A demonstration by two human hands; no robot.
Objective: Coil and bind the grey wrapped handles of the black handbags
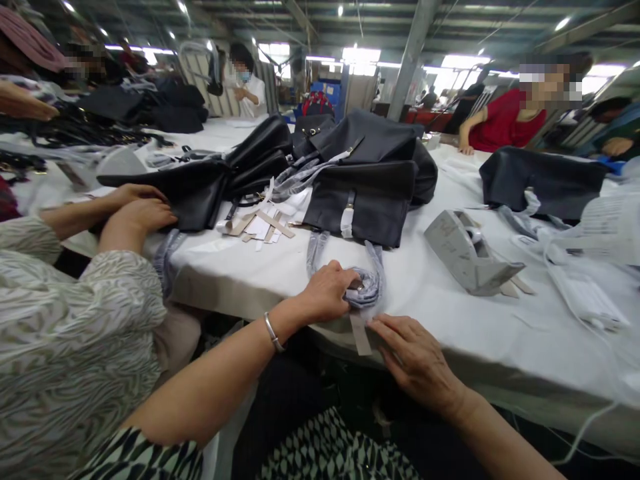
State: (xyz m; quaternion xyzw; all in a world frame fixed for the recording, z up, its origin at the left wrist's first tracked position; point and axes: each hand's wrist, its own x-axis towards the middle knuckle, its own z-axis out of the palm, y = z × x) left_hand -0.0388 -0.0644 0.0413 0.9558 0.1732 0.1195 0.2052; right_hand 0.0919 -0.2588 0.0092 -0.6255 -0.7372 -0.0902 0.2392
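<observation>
My left hand (330, 291) closes on a coiled bag strap (369, 291) in pale, crinkled wrapping at the table's front edge. Wrapped handles run from the coil up to a black handbag (363, 203), which lies with a wrapped buckle tab facing me. Below the coil hangs a short beige strip (361, 335) over the edge. My right hand (417, 357) is just right of this strip, fingers stretched forward and thumb apart. Its fingertips are close to the coil's lower end; whether they touch thin clear film there, I cannot make out.
A grey tape dispenser (465, 253) stands to the right. Beige and white strips (265, 225) lie left of the bag. More black bags (373, 137) are piled behind. At my left, a co-worker's hands (143, 213) rest by another black bag (193, 193). A white cord (583, 433) hangs at right.
</observation>
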